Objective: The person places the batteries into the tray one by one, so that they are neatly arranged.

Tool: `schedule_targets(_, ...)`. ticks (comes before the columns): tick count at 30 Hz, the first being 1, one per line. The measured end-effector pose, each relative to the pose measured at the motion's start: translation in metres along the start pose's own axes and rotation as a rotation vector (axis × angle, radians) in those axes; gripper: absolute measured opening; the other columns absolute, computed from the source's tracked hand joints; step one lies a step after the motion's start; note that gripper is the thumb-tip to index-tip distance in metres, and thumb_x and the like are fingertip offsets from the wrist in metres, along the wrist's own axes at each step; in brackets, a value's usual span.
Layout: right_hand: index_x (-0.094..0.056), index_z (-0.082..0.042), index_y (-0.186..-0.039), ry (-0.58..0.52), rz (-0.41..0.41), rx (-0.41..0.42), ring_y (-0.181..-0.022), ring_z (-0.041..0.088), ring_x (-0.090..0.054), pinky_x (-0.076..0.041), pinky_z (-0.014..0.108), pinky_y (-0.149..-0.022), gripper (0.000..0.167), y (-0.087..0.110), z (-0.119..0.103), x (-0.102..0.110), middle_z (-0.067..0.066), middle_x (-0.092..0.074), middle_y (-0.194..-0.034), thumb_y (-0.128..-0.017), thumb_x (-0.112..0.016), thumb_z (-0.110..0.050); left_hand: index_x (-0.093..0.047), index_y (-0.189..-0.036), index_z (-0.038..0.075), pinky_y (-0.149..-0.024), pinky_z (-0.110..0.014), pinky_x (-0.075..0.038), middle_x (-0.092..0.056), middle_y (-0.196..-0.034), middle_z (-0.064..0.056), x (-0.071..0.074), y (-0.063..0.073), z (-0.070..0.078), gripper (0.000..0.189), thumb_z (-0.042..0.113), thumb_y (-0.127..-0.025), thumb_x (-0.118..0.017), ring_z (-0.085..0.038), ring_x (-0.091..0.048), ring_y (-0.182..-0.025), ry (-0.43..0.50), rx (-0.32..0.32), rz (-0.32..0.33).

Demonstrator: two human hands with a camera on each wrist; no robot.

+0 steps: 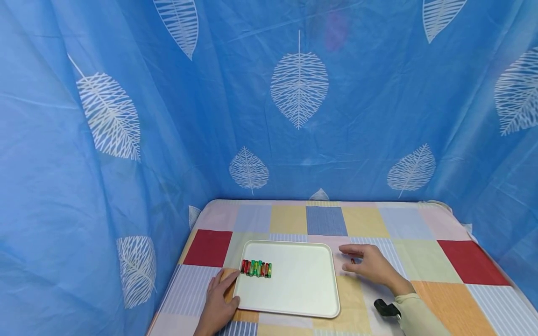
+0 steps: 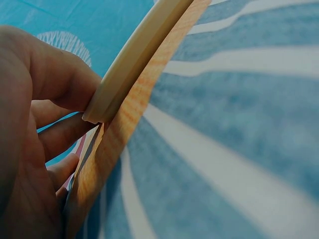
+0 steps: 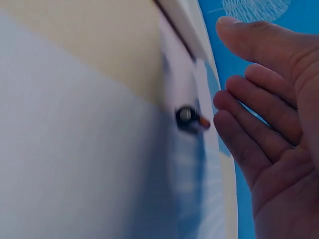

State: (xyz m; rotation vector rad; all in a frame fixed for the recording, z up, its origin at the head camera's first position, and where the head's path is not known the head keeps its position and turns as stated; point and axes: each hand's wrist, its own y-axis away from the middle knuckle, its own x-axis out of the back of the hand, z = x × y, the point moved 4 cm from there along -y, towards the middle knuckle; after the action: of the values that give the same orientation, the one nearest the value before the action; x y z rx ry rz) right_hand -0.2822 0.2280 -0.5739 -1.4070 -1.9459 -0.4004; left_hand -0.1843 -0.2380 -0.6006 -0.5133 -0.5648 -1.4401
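Observation:
A cream tray (image 1: pixel 294 289) lies on the table, with a row of red and green batteries (image 1: pixel 256 269) side by side near its left edge. My left hand (image 1: pixel 219 298) rests against the tray's left side, thumb and forefinger spread along the rim. In the left wrist view its fingers (image 2: pixel 70 84) touch the rim (image 2: pixel 129 64). To the right of the tray, my right hand (image 1: pixel 371 266) hovers with fingers apart and nothing held. A single battery (image 1: pixel 352 261) lies on the cloth just by its fingers; the right wrist view shows this battery (image 3: pixel 187 115) end-on, below the open palm.
A patchwork tablecloth (image 1: pixel 441 261) covers the table. Blue curtains (image 1: pixel 361 116) with white leaf prints hang behind it and along both sides. A black strap piece (image 1: pixel 386 309) sits at the right wrist, by a light sleeve (image 1: pixel 416 312).

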Motion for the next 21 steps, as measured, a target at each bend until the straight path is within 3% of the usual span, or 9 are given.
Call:
schedule_targets(10, -0.079, -0.01, -0.132, 0.097, 0.009, -0.029, -0.124, 0.028, -0.076, -0.063, 0.039, -0.104, 0.051, 0.012, 0.014, 0.009, 0.004, -0.08, -0.131, -0.086, -0.094, -0.027, -0.069, -0.147, 0.009, -0.131, -0.077, -0.009, -0.047, -0.163, -0.035, -0.002, 0.0, -0.002, 0.069, 0.0, -0.079, -0.076, -0.058, -0.027, -0.16, 0.007, 0.004, -0.001)
schedule_targets(21, -0.078, -0.015, -0.135, 0.112, -0.008, -0.087, -0.129, 0.03, -0.074, -0.061, 0.047, -0.107, 0.054, 0.018, 0.02, 0.008, 0.0, -0.079, -0.134, -0.084, -0.094, -0.022, -0.07, -0.147, 0.012, -0.131, -0.077, -0.009, -0.049, -0.163, -0.033, -0.001, 0.0, -0.001, 0.069, 0.0, -0.079, -0.078, -0.057, -0.028, -0.16, 0.007, -0.019, 0.004)
